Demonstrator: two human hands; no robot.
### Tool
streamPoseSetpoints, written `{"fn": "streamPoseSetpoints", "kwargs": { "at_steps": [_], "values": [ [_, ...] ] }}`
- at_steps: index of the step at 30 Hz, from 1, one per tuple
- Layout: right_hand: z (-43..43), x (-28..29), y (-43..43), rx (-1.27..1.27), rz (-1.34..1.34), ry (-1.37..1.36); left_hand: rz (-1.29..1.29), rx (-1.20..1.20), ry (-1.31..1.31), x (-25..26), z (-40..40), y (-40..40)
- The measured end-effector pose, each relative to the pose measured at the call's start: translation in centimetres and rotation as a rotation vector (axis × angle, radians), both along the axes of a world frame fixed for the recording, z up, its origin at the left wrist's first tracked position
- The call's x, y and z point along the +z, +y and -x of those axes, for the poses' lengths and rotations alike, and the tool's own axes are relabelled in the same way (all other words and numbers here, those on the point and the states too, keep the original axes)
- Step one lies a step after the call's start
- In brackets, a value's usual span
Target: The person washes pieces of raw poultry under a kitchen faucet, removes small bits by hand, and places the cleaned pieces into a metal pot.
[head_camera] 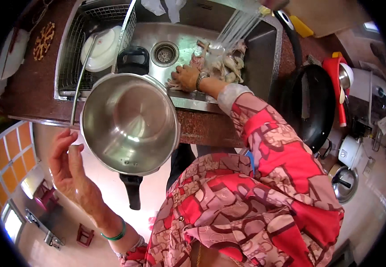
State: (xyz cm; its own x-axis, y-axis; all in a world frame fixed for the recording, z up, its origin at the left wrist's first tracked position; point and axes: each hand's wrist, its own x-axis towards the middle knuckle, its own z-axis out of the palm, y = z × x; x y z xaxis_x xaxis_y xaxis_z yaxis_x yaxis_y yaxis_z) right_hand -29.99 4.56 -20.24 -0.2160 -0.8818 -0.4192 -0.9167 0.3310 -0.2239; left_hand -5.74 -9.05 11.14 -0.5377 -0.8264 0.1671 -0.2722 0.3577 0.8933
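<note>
My right hand [188,78] is down in the steel sink [143,31], fingers curled over a piece of raw poultry [174,84]; whether they grip it is hidden. More raw poultry pieces [229,65] lie just past that wrist, under running water [238,28]. My left hand [71,167] is raised, wet and empty, its fingers apart. Beside it, at the counter's front edge, is a stainless pressure cooker pot [129,123] with black handles. The pot's bare inside faces me. What supports it cannot be told.
Left of the basin, a wire dish rack [74,58] holds white dishes [101,50]. A thin metal rod [83,71] slants from there over the counter edge. Right of the sink stand a black wok [308,106] and a red utensil holder [334,71]. The drain [165,54] is uncovered.
</note>
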Motion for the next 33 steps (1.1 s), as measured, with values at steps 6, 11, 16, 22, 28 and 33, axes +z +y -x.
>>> {"fn": "streamPoseSetpoints", "kwargs": {
  "at_steps": [6, 11, 16, 22, 28, 33],
  "values": [
    [2.9, -0.1, 1.3, -0.167, -0.074, 0.004, -0.079, 0.067, -0.011, -1.3, -0.4, -1.9],
    [6.3, -0.5, 2.8, -0.242, 0.122, 0.294, -0.122, 0.064, -0.013, -2.0, -0.4, -2.1],
    [9.8, -11.5, 4.5, -0.522, 0.288, -0.094, -0.145, -0.050, -0.057, -2.4, 1.5, -2.8],
    [3.7, -3.9, 1.8, -0.724, -0.012, -0.253, -0.139, -0.030, -0.072, -2.1, -0.3, -2.7],
    [7.3, -2.9, 7.0, -0.442, 0.318, -0.116, -0.310, -0.082, -0.006, 0.1, 1.9, -1.8],
    [7.5, 3.9, 8.3, -0.803, 0.403, 0.043, -0.366, -0.398, -0.033, 0.7, 7.6, -1.1]
  ]
}}
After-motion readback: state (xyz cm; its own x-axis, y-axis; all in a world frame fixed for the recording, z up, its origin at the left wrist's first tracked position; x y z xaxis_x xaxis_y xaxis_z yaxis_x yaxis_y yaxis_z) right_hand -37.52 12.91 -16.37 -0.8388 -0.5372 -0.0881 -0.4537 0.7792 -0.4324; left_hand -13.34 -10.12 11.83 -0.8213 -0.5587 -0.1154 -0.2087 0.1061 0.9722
